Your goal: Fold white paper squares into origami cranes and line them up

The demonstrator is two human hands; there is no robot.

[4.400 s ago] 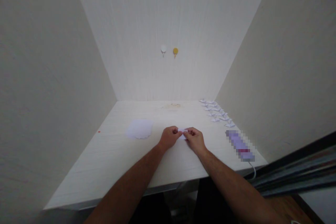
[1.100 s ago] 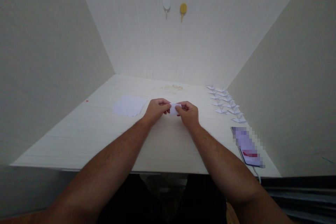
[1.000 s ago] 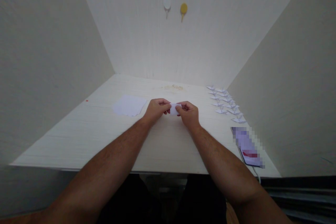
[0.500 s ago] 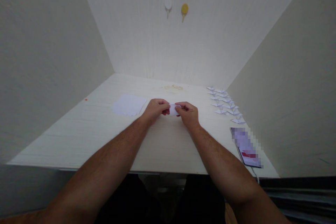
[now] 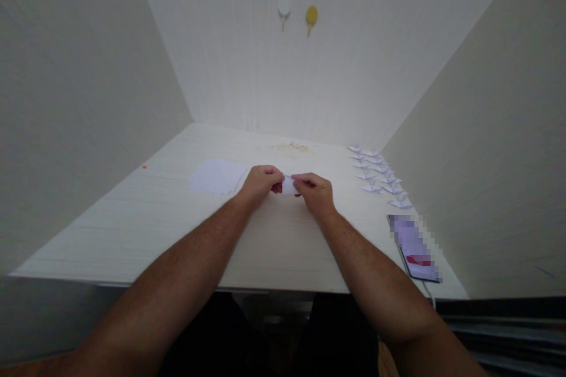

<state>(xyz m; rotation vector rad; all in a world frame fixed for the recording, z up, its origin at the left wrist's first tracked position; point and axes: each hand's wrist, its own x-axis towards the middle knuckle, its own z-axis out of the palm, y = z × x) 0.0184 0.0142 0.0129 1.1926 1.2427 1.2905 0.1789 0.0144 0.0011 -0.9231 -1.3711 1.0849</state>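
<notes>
A small piece of white paper (image 5: 288,185) is held up between my two hands over the middle of the table. My left hand (image 5: 264,181) pinches its left edge between thumb and fingers. At the other edge, my right hand (image 5: 315,189) grips it with the thumb on the near face. The paper looks folded, though its layers are too small to make out. To the left of my left hand lies a spread stack of white paper sheets (image 5: 217,176).
Folded paper cranes (image 5: 372,188) stand in rows at the table's right side. Nearer me lies a phone (image 5: 415,250) with a white cable (image 5: 430,294). Walls enclose the white table (image 5: 132,235) on three sides. A white hook (image 5: 283,7) and a yellow hook (image 5: 312,15) are on the back wall.
Both hands have shifted very slightly left with the paper, and a little more of its face shows between them. The grip of each hand stays closed on it.
</notes>
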